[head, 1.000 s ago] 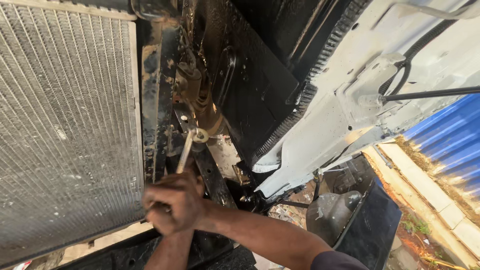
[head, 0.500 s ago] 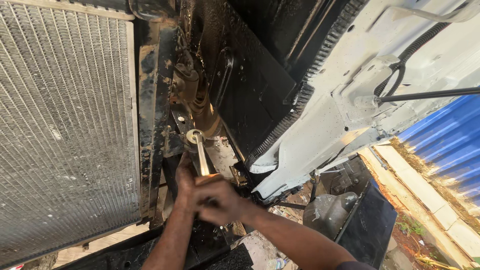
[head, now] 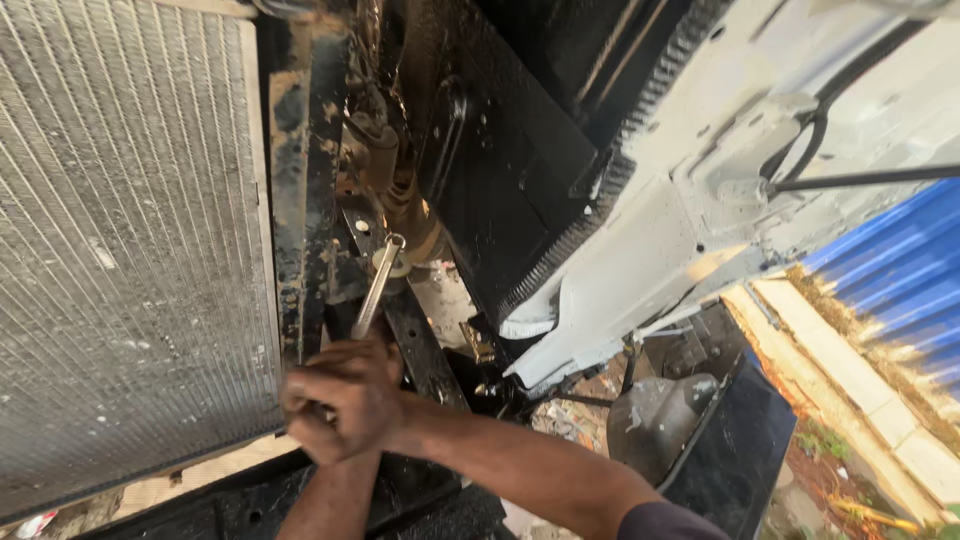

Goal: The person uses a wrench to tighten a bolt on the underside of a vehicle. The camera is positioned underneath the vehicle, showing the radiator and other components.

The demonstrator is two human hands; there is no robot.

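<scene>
Both of my hands are clasped on the lower end of a silver ring spanner (head: 374, 288) under a vehicle. My right hand (head: 345, 395) wraps over the handle, its arm coming in from the lower right. My left hand (head: 338, 462) sits beneath it, mostly covered, with its forearm rising from the bottom edge. The spanner slants up and to the right. Its ring end (head: 393, 243) sits on a fastener on a rusty, oily bracket (head: 400, 205) beside the black frame rail (head: 300, 180).
A finned radiator (head: 120, 250) fills the left. A black panel (head: 500, 150) and a white bumper underside (head: 680, 200) hang at centre and right. A black hose (head: 860, 180) crosses the upper right. Beyond are a blue corrugated sheet (head: 900, 270) and littered ground (head: 850, 470).
Half a second ago the hands were further right with the spanner handle swung that way. Now the handle and both hands have swung back to the left, the ring end staying on the fastener.
</scene>
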